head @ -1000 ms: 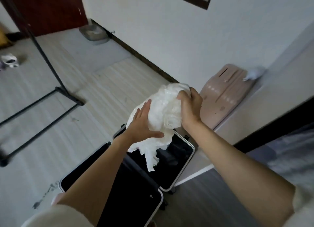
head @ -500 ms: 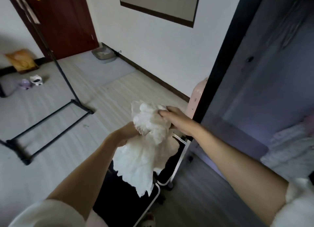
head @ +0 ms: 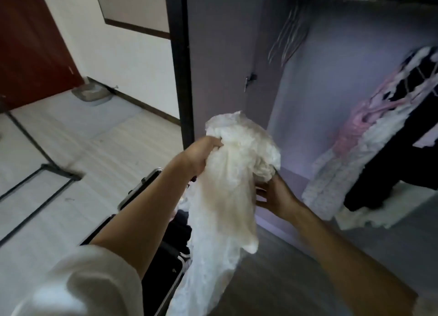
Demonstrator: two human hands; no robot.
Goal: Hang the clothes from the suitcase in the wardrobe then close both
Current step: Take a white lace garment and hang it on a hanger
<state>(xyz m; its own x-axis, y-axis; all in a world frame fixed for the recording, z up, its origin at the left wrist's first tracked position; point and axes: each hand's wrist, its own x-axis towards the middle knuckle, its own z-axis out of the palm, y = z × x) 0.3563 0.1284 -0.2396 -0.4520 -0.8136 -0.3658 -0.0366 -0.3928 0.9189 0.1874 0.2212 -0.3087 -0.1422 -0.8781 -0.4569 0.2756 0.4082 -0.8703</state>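
Observation:
A white crumpled garment [head: 227, 185] hangs in front of me, bunched at the top and trailing down over the suitcase. My left hand [head: 201, 154] grips its upper left part. My right hand [head: 275, 195] holds its right side from beneath, fingers partly hidden by the cloth. The black suitcase [head: 151, 223] lies open on the floor below my left arm, dark clothes inside. The wardrobe [head: 331, 102] stands open ahead, with empty hangers [head: 288, 38] at the top and pink, white and black clothes [head: 369, 145] hanging at the right.
The wardrobe door's black edge [head: 181, 74] stands upright left of the garment. A black floor rack frame [head: 42, 176] lies at the left. A grey tray [head: 91, 95] sits by the wall near a dark red door [head: 30, 48].
My view has swung right and up from the suitcase to the open wardrobe. The garment has risen and unrolled downwards, and my right hand has dropped from its top to its lower right side.

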